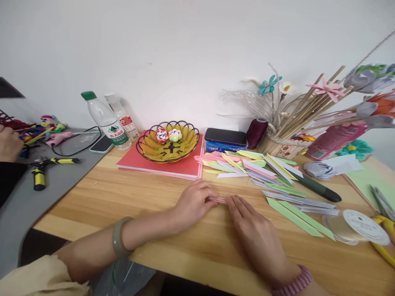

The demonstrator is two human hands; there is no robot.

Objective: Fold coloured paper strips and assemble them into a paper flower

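Both my hands rest on the wooden table point(129, 193) near its middle. My left hand point(194, 202) pinches the left end of a narrow folded pink paper strip point(217, 200) that lies flat on the wood. My right hand point(256, 234) lies palm down, its fingertips pressing the strip's right end. A jade bangle sits on my left wrist and a pink band on my right wrist. Just behind the hands lies a pile of folded paper strips point(256, 166) in pink, yellow, green and white.
A yellow wire basket point(148, 148) with two paper flowers sits on red paper point(185, 168). Two water bottles point(106, 120), a phone, a dark pen point(317, 188), thread spool point(358, 224), a maroon spool and a holder of sticks and paper flowers stand around. Another person's hand point(8, 144) and pliers are at left.
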